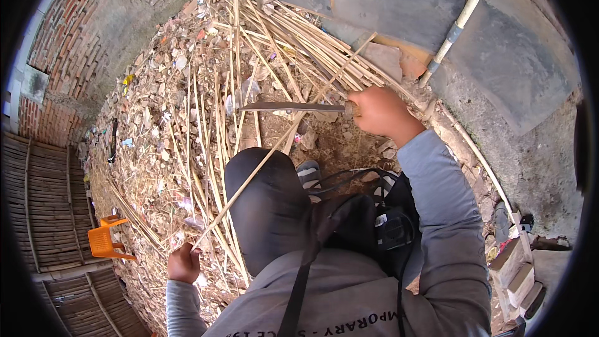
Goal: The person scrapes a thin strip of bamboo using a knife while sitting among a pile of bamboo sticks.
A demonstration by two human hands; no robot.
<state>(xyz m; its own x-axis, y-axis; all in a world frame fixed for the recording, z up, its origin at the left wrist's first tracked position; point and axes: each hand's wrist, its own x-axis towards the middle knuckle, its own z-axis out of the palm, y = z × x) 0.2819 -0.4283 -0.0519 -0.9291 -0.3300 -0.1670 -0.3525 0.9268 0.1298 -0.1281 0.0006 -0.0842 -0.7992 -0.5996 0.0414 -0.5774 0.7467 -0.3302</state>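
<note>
My right hand (pixel 382 112) is closed round the handle of a machete (pixel 287 107), whose long dark blade points left. In my left hand (pixel 184 264), at the lower left, is the near end of a long, thin bamboo strip (pixel 246 182). The strip slants up to the right, across my dark-clad knee (pixel 259 206). The machete blade crosses the strip beyond the knee; whether they touch I cannot tell. Past the blade lies a pile of pale bamboo strips (pixel 312 40), and more loose strips (pixel 215 131) are strewn left of my leg.
Rubble and litter (pixel 150 125) cover the ground. A small orange plastic chair (pixel 106 241) stands at the left near a woven bamboo wall (pixel 47 203). A brick wall (pixel 78 37) rises at the far left. Grey panels (pixel 405 0) and a pale pipe (pixel 462 22) are at the right.
</note>
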